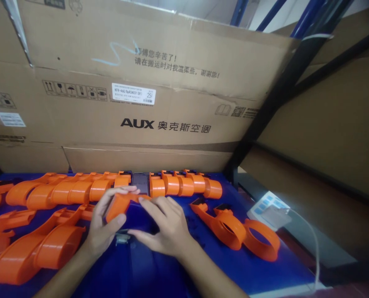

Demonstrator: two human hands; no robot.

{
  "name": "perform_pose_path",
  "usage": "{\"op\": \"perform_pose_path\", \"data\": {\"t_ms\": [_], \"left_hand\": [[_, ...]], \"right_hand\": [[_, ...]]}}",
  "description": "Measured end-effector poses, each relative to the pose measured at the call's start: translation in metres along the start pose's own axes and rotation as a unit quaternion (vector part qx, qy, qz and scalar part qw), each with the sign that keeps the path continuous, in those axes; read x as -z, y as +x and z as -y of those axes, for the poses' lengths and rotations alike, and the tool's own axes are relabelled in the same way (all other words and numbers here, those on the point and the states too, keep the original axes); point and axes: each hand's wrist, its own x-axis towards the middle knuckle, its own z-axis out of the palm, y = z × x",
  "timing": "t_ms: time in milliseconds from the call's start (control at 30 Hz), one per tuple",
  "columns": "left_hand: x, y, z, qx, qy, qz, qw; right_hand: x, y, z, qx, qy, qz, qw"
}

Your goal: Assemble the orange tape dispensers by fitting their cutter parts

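Observation:
In the middle of the head view, my left hand [105, 221] is wrapped round an orange plastic tape dispenser [118, 208], its thumb on the near side. My right hand [167, 225] meets the same piece from the right, with curled fingertips on its orange arm. The right thumb stretches apart, close to a small metal piece [122, 237] on the blue surface. My fingers hide part of the held dispenser. Just beyond my hands is a dark phone-like slab [140, 183] between two rows of similar dispensers.
Orange dispensers line the back left [80, 191] and back right [184, 186] of the blue tabletop [153, 275]. Others lie at the near left [58, 248] and right [261, 240]. A white device [268, 210] with a cable sits at the right edge. A large cardboard box [172, 95] stands behind.

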Motion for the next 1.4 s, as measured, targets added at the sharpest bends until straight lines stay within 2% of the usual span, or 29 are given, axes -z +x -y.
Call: {"op": "perform_pose_path", "data": {"t_ms": [100,200,500,767,833,933,1067,1133,1233,1300,1400], "left_hand": [[0.002,-0.002,0.001,-0.053,0.090,-0.026,0.994],[0.003,-0.005,0.000,-0.071,0.121,-0.023,0.990],[0.001,-0.006,-0.003,-0.078,0.110,-0.017,0.991],[-0.004,-0.004,-0.004,-0.058,0.085,-0.067,0.992],[-0.007,-0.006,-0.009,-0.042,0.065,-0.065,0.995],[-0.009,-0.009,-0.017,0.018,-0.010,-0.034,0.999],[-0.002,-0.008,-0.010,0.076,-0.073,0.042,0.994],[0.005,-0.006,0.001,0.099,-0.062,0.053,0.992],[0.010,-0.004,0.014,0.101,-0.014,0.005,0.995],[0.007,-0.001,0.015,0.102,-0.011,-0.039,0.994],[-0.001,0.007,0.009,0.109,-0.060,-0.135,0.983]], "right_hand": [[0.002,-0.002,0.000,0.049,-0.042,-0.015,0.998],[0.003,-0.002,0.001,0.059,-0.052,-0.019,0.997],[0.003,-0.001,0.003,0.053,-0.036,-0.016,0.998],[0.001,-0.003,0.005,0.042,-0.011,-0.022,0.999],[0.001,-0.002,0.005,0.031,0.003,-0.033,0.999],[0.005,0.001,0.001,-0.020,0.072,-0.037,0.996],[0.011,0.009,-0.006,-0.095,0.229,0.053,0.967],[0.010,0.011,-0.009,-0.131,0.273,0.095,0.948],[0.007,0.011,-0.009,-0.185,0.295,0.109,0.931],[0.008,0.011,-0.008,-0.201,0.301,0.076,0.929],[0.015,0.012,-0.007,-0.153,0.293,0.023,0.944]]}}
